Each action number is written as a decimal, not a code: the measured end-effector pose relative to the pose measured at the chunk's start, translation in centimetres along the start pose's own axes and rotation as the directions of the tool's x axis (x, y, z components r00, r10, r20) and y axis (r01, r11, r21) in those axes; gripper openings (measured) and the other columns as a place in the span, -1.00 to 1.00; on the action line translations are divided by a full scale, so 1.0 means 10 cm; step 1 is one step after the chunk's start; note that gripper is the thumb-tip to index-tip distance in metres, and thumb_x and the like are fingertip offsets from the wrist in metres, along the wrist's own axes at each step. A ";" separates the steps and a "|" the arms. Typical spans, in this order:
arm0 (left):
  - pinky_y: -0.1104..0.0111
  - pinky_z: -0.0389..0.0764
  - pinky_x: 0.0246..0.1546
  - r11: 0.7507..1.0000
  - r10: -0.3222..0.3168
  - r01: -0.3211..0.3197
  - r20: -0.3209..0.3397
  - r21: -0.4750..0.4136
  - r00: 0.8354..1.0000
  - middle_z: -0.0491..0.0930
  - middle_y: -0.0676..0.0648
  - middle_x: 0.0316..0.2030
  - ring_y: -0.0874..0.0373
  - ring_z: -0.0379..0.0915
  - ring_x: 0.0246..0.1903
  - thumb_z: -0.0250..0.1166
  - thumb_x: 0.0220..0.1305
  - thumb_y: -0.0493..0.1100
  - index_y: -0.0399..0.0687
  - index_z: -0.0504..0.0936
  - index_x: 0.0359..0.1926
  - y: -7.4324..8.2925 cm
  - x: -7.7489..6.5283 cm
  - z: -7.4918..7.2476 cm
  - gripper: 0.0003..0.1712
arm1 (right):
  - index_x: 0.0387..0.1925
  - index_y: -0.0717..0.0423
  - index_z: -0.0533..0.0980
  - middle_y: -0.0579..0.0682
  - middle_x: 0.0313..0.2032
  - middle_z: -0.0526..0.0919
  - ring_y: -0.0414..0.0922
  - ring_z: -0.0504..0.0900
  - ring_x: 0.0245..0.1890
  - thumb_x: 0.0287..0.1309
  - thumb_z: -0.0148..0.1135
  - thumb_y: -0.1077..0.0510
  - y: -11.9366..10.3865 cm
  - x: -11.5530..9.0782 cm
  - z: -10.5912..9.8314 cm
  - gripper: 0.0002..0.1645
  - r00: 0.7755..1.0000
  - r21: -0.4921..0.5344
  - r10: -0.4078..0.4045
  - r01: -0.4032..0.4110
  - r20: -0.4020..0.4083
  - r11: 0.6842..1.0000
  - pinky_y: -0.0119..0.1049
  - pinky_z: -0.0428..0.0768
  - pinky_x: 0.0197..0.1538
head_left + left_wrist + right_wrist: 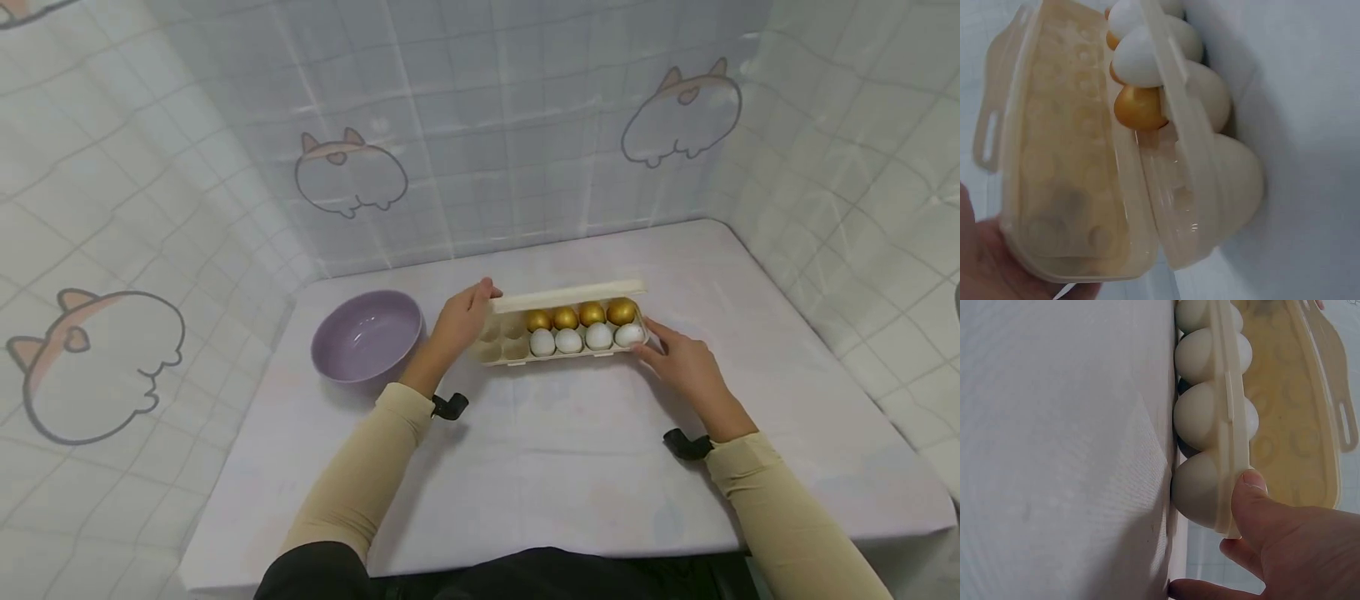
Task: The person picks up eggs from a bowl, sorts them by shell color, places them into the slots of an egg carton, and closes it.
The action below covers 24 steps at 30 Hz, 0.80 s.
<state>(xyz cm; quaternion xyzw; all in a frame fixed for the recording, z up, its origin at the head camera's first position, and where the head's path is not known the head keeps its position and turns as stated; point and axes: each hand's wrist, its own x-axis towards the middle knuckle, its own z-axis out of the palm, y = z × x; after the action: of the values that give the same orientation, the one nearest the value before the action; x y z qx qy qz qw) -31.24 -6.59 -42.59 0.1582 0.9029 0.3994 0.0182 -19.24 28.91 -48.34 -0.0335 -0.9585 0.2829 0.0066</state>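
Observation:
A cream plastic egg carton (491, 352) lies on the table with its lid (566, 295) tilted up along the far side. Several gold eggs (592, 312) fill the back row toward the right, and several white eggs (568, 341) sit in front of them. The cups at the left end hold no eggs. My left hand (459, 323) grips the lid's left end; in the left wrist view the lid's dimpled inside (1072, 137) shows. At the carton's right end, my right hand (686, 362) holds the rim, thumb (1252, 487) on its front corner.
A purple bowl (367, 337) stands to the left of the carton, close beside my left forearm. White cloth covers the table (570, 467). Tiled-pattern curtains (480, 125) with cartoon animals rise behind the table and on both sides.

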 end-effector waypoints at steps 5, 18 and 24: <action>0.02 0.37 0.52 0.986 0.047 -0.064 0.110 0.155 0.993 0.59 -0.04 0.39 -0.06 0.43 0.46 -0.23 0.66 0.37 0.10 0.62 0.39 -0.05 -0.15 0.07 -0.27 | 0.63 0.10 0.19 0.50 0.40 0.39 0.53 0.40 0.36 0.51 0.11 -0.33 -0.01 0.00 0.02 -0.07 1.000 -0.012 0.007 -0.007 0.006 1.000 0.44 0.46 0.29; 0.02 0.13 0.65 0.931 0.090 -0.152 0.196 0.331 0.977 0.36 0.07 0.56 -0.02 0.07 0.65 -0.04 0.67 0.24 0.11 0.53 0.47 -0.14 -0.39 0.23 -0.41 | 0.68 0.28 -0.23 0.50 0.63 -0.18 0.50 -0.12 0.62 0.34 0.40 -0.22 -0.15 -0.06 -0.06 0.34 0.983 0.004 -0.122 0.123 0.136 0.992 0.48 0.01 0.54; -0.05 0.06 0.66 0.918 0.107 -0.175 0.203 0.356 0.973 0.29 0.04 0.59 -0.09 0.01 0.67 0.01 0.66 0.22 0.08 0.48 0.51 -0.20 -0.42 0.26 -0.39 | 0.65 0.18 0.09 0.40 0.65 -0.07 0.38 -0.10 0.66 0.31 0.41 -0.23 -0.31 -0.01 0.11 0.14 0.948 -0.259 -0.312 0.318 0.065 0.912 0.43 -0.04 0.59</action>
<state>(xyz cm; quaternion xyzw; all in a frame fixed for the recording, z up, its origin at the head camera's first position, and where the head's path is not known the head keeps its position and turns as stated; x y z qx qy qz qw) -27.41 -7.26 -46.24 0.2589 0.9429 0.2057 0.0400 -19.38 25.78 -47.56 0.1238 -0.9806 0.1472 0.0367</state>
